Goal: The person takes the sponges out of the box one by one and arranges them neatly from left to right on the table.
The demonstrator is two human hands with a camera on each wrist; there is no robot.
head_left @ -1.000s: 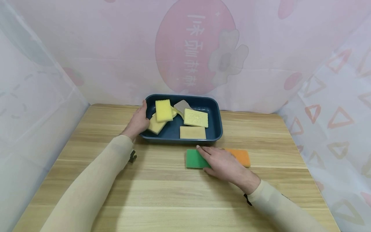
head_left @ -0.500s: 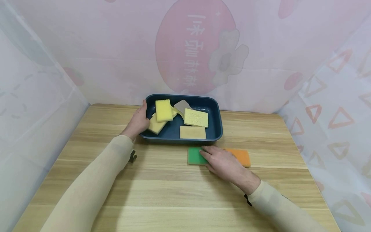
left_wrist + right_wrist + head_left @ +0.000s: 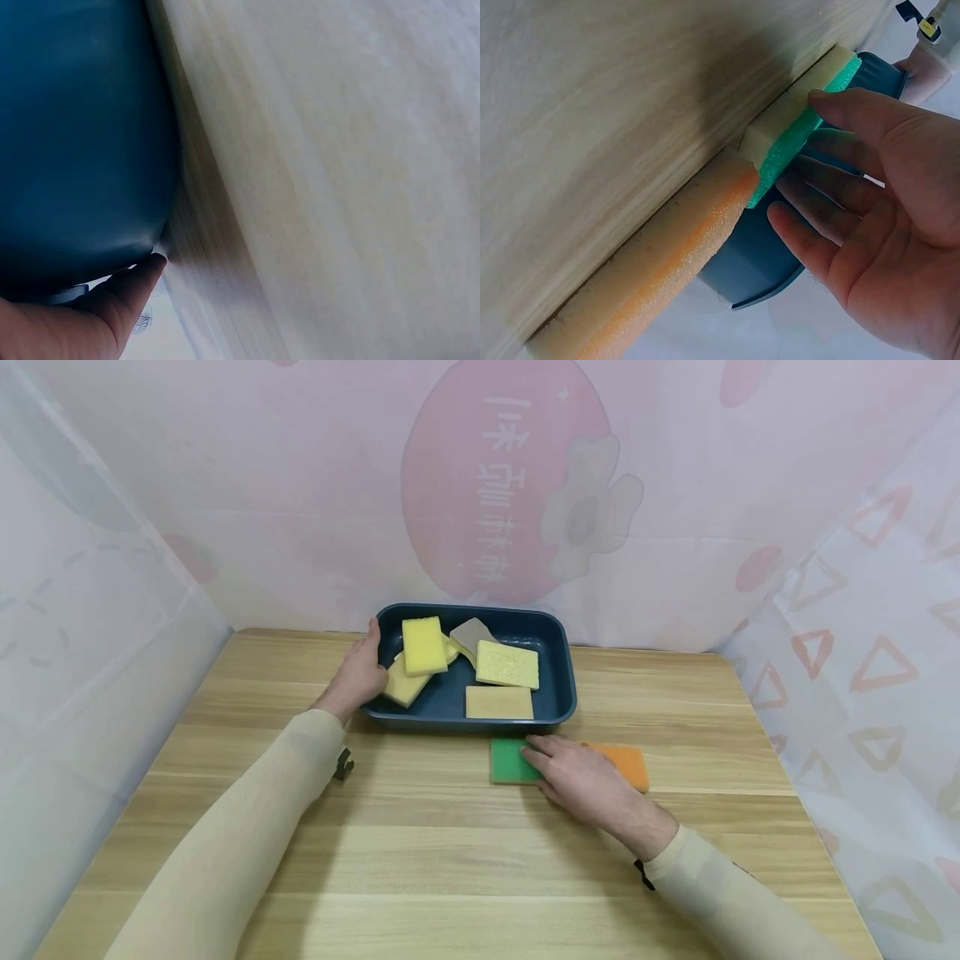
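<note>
Person, 2 arms in view, both hands bare. Left hand point(image 3: 358, 675): no rings or gloves visible. Right hand point(image 3: 585, 779): likewise bare, nails short and unpainted in the right wrist view. Left sleeve point(image 3: 247, 827): long, close-fitting, pale beige, smooth thin fabric, ending at the wrist. Right sleeve point(image 3: 727, 902): same beige fabric, same cut. Left wrist fitting point(image 3: 343, 764): 1 small dark clip-like piece at the cuff's underside. Right wrist fitting point(image 3: 642, 874): 1 small dark strap or tab at the cuff edge; detail too small to tell.
</note>
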